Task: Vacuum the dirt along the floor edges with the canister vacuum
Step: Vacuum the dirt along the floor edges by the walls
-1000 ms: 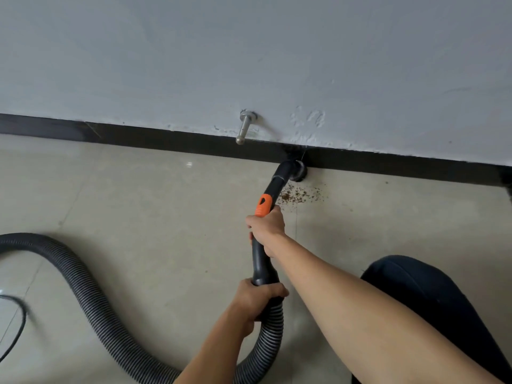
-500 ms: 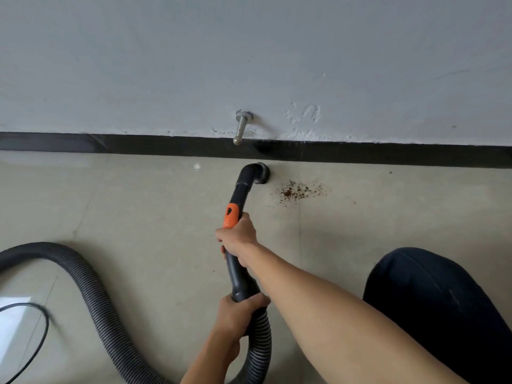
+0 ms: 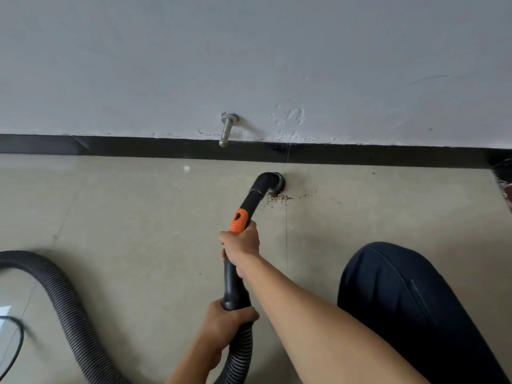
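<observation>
As my right hand [image 3: 240, 242] and left hand [image 3: 221, 320] grip the black plastic wand [image 3: 249, 206], brown dirt crumbs [image 3: 278, 199] lie just right of its nozzle [image 3: 273, 182].

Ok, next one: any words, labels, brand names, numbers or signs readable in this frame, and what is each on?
No readable text anywhere in this frame.
Orange collar on the vacuum wand: one small dark mark, too blurred to tell whether it is a symbol or lettering.
Wall: the marks above the skirting are chipped paint, not writing.
Hose: no label visible.
</observation>
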Demonstrator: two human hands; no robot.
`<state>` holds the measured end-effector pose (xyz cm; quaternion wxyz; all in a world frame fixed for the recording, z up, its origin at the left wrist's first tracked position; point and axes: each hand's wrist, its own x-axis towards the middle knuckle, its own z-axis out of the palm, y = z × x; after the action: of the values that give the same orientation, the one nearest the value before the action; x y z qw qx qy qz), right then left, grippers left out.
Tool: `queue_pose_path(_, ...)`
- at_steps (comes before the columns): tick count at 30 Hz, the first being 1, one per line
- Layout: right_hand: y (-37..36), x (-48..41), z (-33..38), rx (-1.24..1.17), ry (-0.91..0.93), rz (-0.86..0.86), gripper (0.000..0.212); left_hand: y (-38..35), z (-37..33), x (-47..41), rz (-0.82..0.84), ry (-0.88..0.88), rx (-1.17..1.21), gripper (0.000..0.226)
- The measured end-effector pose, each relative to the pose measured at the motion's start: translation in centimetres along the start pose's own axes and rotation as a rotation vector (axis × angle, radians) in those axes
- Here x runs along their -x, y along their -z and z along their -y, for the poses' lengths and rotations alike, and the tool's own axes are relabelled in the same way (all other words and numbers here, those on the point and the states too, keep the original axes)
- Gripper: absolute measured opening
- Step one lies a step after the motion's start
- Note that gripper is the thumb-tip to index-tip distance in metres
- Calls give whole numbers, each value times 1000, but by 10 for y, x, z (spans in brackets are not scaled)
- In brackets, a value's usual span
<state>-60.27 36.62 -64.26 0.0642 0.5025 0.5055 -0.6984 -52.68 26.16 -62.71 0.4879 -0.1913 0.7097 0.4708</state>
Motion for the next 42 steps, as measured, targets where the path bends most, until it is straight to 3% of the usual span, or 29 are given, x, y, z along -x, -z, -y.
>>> queue_pose_path(4,38,-2,17,-144,13,-174,32,-17,-12,-6,51,-75,-124,25)
queue_pose_path(7,61,-7,26,-238,1,-288,35,-29,-21,-14,82,-115,-180,30)
queue_pose_path(12,17,5,12,-134,-11,-137,34,4,-4,-3,-35,-89,-95,26)
queue_pose_path(16,-33,21,-16,86,17,121,35,16,27,14,-186,-42,83,48)
queue_pose_path(18,-38,25,-29,166,26,167,36,11,38,17,-208,-11,160,46)
queue_pose_path(26,46,15,-19,-25,44,-173,31,-34,20,22,41,-20,56,48)
queue_pose_path(29,38,20,-24,-11,37,-141,33,-27,27,23,4,-25,45,49)
queue_pose_path(36,-41,55,-78,215,58,161,38,22,81,39,-189,29,159,61)
queue_pose_path(38,-41,58,-81,210,64,136,36,25,87,37,-165,35,152,53)
queue_pose_path(42,-7,45,-63,71,77,-97,31,13,73,30,-47,-13,51,49)
